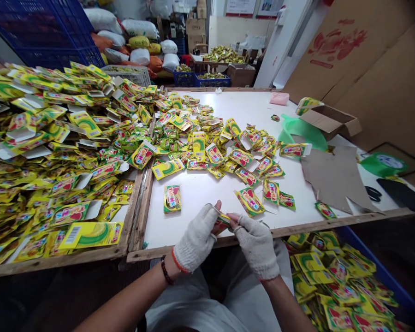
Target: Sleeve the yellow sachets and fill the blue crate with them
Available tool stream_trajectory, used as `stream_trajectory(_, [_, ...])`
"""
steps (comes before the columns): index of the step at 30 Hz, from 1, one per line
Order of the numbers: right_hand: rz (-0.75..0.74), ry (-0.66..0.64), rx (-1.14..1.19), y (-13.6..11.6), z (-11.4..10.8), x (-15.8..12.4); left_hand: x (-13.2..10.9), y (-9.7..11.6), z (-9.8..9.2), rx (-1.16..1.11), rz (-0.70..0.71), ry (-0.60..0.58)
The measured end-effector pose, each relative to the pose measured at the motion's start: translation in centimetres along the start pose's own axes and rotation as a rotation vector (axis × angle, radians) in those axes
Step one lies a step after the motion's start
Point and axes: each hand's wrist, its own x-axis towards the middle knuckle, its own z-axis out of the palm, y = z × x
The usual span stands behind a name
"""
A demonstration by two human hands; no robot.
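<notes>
While the left hand (195, 238) and right hand (256, 245) meet at the table (207, 190), both grasp the packet (223, 221), which lies between them, at two o'clock from the left and ten o'clock from the right, neither nearer; its long axis is too covered to tell.

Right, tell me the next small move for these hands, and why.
Probably have the right hand pinch and check the near end of the held pack: it is at that end, the left hand grips the other, and the grip hides whether the pack is closed.
</notes>
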Motion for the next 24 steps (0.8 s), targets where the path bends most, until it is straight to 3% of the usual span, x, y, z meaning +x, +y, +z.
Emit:
stream_trajectory(4, [-0.332, -0.072, -0.066, 0.1, 0.8, -1.0, -0.7, -0.8, -2.0, -0.072, -0.103, 0.007])
stream_trajectory(6, [-0.405, -0.129, -0.054, 0.1, 1.4, -1.3, -1.3, -1.0, -2.7, -0.084, -0.195, 0.0])
stream_trajectory(9, [-0.341, -0.126, 0.034, 0.2, 2.4, -1.3, -2.0, -1.1, -3.3, -0.063, -0.244, 0.042])
stream_trajectory(13, [-0.162, -0.024, 0.095, 1.1, 3.5, -0.9, -2.5, -1.7, -3.4, -0.027, -0.115, 0.101])
stream_trajectory(17, [-0.255, -0.009, 0.08, 2.3, 3.8, -0.4, -2.3, -2.3, -3.2, 0.015, 0.003, 0.123])
stream_trajectory(20, [-0.354, -0.062, 0.042, 2.4, 4.0, 0.2, -1.8, -1.7, -3.6, 0.035, -0.002, 0.048])
stream_trajectory(22, [-0.324, -0.074, 0.027, 1.7, 3.8, 0.6, -1.1, -1.0, -4.5, 0.075, -0.012, 0.002])
stream_trajectory(24, [-0.226, -0.052, 0.017, 0.7, 2.6, 0.9, -0.2, -0.6, -5.8, 0.187, -0.056, 0.037])
